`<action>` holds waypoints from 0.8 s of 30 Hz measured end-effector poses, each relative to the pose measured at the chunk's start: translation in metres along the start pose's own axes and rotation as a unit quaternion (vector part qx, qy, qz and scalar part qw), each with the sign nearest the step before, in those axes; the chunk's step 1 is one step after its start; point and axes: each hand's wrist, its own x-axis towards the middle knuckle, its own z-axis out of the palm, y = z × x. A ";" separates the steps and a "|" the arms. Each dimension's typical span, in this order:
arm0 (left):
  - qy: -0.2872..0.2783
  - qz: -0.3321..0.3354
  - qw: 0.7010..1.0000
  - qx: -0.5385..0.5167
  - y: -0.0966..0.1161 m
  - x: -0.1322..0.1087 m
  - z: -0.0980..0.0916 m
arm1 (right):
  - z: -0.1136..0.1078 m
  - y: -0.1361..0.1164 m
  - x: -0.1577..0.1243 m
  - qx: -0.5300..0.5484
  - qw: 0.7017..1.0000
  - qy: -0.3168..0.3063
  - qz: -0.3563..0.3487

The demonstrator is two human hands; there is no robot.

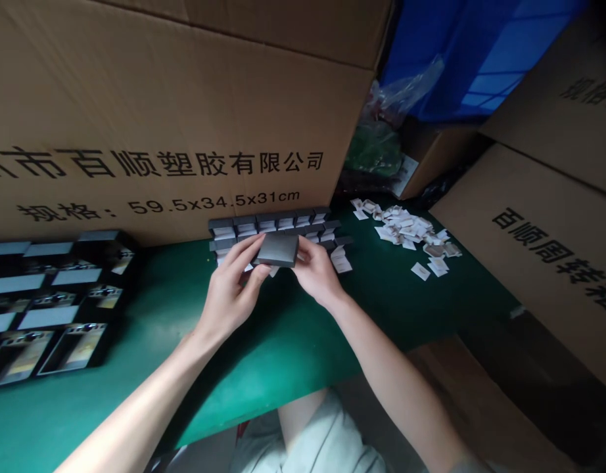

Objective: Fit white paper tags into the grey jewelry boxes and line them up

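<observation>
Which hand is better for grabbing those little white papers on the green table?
Probably the right hand: it sits closer to the pile of white paper slips. The left hand is farther away, beyond the dark box that both hands hold.

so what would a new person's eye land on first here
The huge tan cardboard carton printed with black Chinese characters fills the top left, behind the green tabletop. At the centre, the left hand and right hand hold a small dark grey rectangular box in front of rows of similar boxes. To the right lies a scattered heap of small white paper slips.
</observation>
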 end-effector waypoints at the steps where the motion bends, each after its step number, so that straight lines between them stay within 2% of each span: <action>1: 0.002 0.000 1.000 0.000 0.000 -0.001 0.000 | 0.000 0.001 0.000 0.001 1.000 -0.008 -0.005; 8: 0.010 -0.004 1.000 -0.010 -0.002 -0.002 0.001 | 0.000 0.003 0.000 0.002 1.000 -0.010 0.003; 16: 0.017 -0.022 0.998 -0.052 -0.006 0.001 0.002 | 0.004 0.005 0.002 0.029 0.998 0.052 0.016; 24: 0.001 -0.141 0.980 -0.140 -0.009 0.001 0.002 | 0.003 0.003 0.000 0.008 0.998 0.052 0.036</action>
